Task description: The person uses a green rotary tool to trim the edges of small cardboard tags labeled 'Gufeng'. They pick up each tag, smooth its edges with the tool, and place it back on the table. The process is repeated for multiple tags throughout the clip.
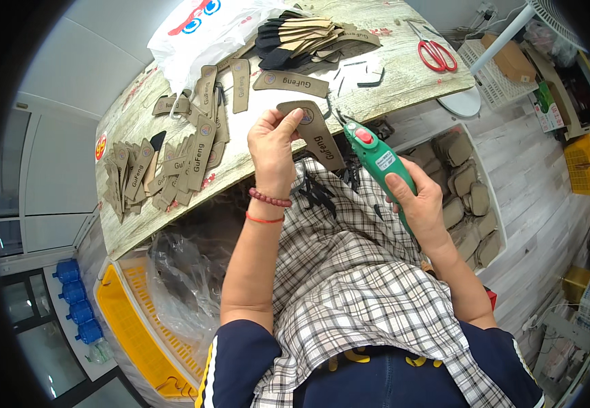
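Note:
My left hand (272, 146) pinches the upper end of a printed khaki fabric strip (321, 139), which hangs down at a slant over the table's near edge. In my right hand (420, 204) is a green cordless electric cutter (381, 162) with a red button, my thumb lying along its body. The cutter's dark tip points at the strip's right edge; whether they touch I cannot tell. Short black scraps (318, 197) lie on my checked apron (349, 272) just below the strip. Another khaki strip (291, 83) lies flat on the table beyond my left hand.
On the worn table (240, 146) are piles of khaki strips (135, 173), a stack of black-and-tan pieces (301, 37), a white plastic bag (199, 41) and red-handled scissors (436, 56). A white crate (495, 204) of khaki pieces stands right, a yellow basket (128, 326) at lower left.

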Motion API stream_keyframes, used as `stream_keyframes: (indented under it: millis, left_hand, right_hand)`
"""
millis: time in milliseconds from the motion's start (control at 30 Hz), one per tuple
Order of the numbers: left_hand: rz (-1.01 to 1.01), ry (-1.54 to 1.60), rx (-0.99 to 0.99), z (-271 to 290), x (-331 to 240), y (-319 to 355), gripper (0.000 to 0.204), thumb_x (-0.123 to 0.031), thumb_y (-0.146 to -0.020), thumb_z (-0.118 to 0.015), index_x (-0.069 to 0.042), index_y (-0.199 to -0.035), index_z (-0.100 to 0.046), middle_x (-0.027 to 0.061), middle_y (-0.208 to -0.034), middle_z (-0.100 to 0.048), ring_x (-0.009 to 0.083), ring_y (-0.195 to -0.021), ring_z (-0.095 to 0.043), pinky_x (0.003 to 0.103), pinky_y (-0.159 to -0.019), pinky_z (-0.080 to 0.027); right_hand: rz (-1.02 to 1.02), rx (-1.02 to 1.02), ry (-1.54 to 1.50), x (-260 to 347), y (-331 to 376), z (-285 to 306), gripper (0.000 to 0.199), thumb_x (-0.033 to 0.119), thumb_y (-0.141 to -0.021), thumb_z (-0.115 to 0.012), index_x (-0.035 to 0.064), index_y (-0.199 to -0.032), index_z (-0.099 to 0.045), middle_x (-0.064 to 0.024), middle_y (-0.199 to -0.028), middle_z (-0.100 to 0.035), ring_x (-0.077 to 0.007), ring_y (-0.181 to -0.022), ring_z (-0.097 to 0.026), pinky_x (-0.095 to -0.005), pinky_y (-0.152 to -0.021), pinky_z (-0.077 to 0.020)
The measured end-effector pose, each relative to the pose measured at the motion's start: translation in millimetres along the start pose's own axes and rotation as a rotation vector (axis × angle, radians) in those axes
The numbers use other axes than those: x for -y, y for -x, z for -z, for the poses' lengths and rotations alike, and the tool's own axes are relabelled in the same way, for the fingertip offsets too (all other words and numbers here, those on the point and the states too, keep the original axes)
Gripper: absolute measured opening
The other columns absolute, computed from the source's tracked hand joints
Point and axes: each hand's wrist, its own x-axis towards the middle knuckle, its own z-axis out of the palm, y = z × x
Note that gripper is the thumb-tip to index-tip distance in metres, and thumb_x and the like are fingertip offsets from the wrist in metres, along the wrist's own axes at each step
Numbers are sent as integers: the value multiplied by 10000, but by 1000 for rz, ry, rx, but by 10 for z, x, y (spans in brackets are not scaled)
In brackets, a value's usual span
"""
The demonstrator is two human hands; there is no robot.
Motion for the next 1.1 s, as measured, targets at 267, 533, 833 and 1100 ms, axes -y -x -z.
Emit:
stream_keyframes:
  millis: [267, 533, 833, 1100]
  left_hand:
    - [-20, 183, -105, -202, 129, 113, 33, -26, -877, -643, -8, -898, -625, 75, -854, -681, 115, -706, -626, 238, -654, -513]
    - [28, 171, -106, -257, 242, 172, 28, -21, -852, -666, -24, -853, -638, 35, -786, -673, 54, -610, -554, 181, -553, -421]
    - [44, -130, -42, 195, -183, 6, 87, -12, -834, -666, 17, -915, -674, 36, -780, -678, 86, -652, -604, 210, -624, -489]
    - [-454, -1802, -338, 658, -416, -638, 377, -408, -840, -652, -100, -1056, -678, 115, -1087, -550, 283, -1124, -428, 461, -936, -317]
  right_hand:
    - [47, -1, 71, -3, 31, -37, 433, 301, -884, -685, 15, -1200, -604, 20, -712, -569, -31, -580, -457, -201, -509, -380]
    - [46, 4, 44, 38, 16, -29, 441, 316, -889, -678, 9, -1197, -603, 16, -717, -573, -33, -586, -462, -203, -510, -381]
    - [8, -8, 28, 32, -64, 13, 436, 303, -893, -672, 6, -1203, -598, 6, -737, -586, -38, -589, -489, -209, -505, -408]
    - [-11, -39, 42, -103, -80, 48, 434, 302, -899, -662, -6, -1197, -596, -12, -789, -605, -40, -594, -508, -202, -499, -430]
